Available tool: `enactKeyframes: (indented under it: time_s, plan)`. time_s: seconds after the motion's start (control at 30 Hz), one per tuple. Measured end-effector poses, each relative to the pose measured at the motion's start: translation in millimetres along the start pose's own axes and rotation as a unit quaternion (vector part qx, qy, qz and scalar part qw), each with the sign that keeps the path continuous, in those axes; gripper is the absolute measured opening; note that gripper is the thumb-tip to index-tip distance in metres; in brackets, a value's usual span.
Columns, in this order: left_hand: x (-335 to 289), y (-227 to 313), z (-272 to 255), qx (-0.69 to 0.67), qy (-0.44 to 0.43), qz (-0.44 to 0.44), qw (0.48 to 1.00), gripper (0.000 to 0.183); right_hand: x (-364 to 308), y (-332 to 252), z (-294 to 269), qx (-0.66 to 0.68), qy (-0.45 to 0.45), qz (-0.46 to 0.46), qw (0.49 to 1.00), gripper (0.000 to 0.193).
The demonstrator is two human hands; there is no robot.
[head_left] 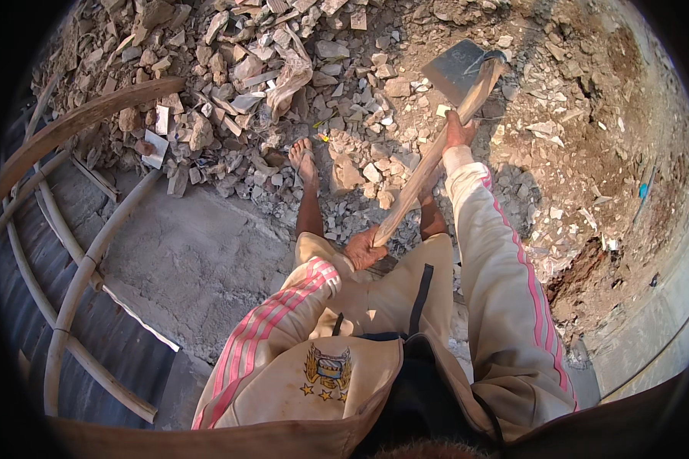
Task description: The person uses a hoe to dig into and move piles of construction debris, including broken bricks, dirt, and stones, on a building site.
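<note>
**Swinging a hoe over loose rubble, barefoot**

Standing at the edge of a rubble pile (230, 84), the person has a bare foot (304, 159) right among the broken stones; a low or glancing stroke could, I judge, catch the toes or kick chips up. The left hand (364, 249) is wrapped tight round the butt of the hoe handle (429, 164), the right hand (458, 131) clenched high near the head. The hoe blade (453, 70) is flat, dark grey metal, raised over dusty ground at upper right; its pale wooden shaft looks worn.
</note>
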State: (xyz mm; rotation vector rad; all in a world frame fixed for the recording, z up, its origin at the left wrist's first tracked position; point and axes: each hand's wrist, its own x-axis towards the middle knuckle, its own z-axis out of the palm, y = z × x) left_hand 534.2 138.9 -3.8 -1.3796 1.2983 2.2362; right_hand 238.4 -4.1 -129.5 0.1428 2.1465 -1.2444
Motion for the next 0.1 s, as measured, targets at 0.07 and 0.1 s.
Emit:
enactKeyframes:
  time_s: [0.07, 0.1]
  plan:
    - [41.9, -27.9, -36.2, 0.014, 0.031, 0.001, 0.999, 0.041, 3.8, 13.3, 62.0, 0.016, -0.091, 0.041, 0.995, 0.064]
    - [66.4, -12.1, -51.7, 0.052, 0.02, -0.037, 0.998, 0.042, 33.8, 26.3, 78.8, 0.009, -0.056, -0.026, 0.998, 0.041]
